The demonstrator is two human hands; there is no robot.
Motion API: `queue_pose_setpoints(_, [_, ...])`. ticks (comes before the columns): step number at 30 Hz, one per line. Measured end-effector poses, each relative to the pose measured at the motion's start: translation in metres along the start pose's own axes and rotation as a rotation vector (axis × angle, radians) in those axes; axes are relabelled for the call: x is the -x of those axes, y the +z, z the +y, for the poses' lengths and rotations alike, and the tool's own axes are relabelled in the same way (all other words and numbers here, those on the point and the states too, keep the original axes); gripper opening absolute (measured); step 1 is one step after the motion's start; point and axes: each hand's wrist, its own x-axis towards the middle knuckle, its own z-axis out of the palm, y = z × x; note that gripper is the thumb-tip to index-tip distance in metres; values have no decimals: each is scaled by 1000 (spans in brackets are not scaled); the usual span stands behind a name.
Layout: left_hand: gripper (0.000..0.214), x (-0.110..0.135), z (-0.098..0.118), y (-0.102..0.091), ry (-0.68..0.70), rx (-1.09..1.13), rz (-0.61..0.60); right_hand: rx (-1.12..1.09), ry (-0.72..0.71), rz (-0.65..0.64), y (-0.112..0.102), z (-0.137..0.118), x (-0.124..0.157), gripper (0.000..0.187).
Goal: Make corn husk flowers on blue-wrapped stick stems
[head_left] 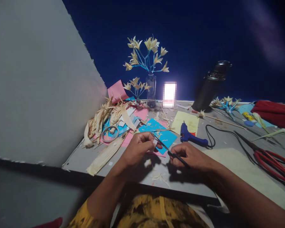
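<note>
Near the table's front edge, my right hand (188,155) is closed around the dark handles of a pair of scissors (163,145). Their blades point up and left toward my left hand (141,145). The fingers of that hand are pinched on a small whitish piece (155,142), partly hidden by the fingers; its material I cannot make out. Whether the blades touch the piece is unclear. Beneath and behind the blades lies a blue sheet (169,137) strewn with thin pale scraps.
At left are dried husks (98,120), a tape roll (103,134) and a long husk strip (104,158). Behind stand husk flowers (152,44) in a glass bottle (151,90). A blue glue gun (192,136), black flask (209,87) and red-handled shears (273,161) are to the right.
</note>
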Motion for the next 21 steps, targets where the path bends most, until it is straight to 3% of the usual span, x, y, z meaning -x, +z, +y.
queue_pose_setpoints(21, [3, 3, 8, -8, -96, 46, -117, -43, -14, 25, 3, 3, 0, 40])
